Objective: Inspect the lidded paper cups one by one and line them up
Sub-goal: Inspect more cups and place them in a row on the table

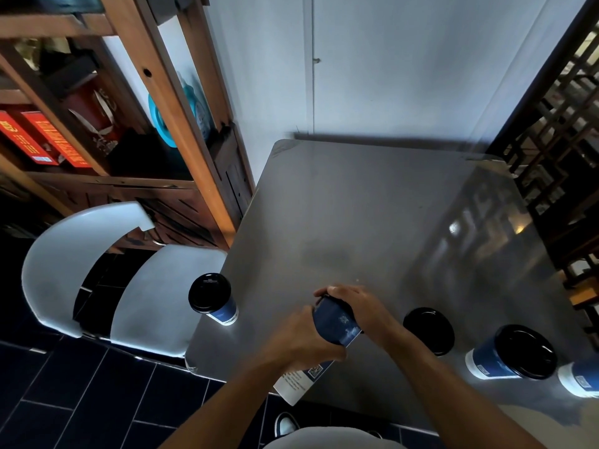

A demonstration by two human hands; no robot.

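Observation:
A blue and white paper cup (330, 325) with a black lid is tilted over the near part of the grey table (356, 205), its lid end pointing away from me. My left hand (304, 338) grips its body from the left. My right hand (359, 306) is curled over its lid end. One lidded cup (214, 301) stands upright at the table's left edge. To the right stand another lidded cup (428, 330), a third (512, 354), and a partly cut-off one (580, 379) at the frame's edge.
A white chair (129, 280) sits left of the table. A wooden shelf (107, 124) with red boxes stands behind it. A white wall backs the table, and a dark lattice screen (557, 140) is on the right. Dark floor tiles lie below.

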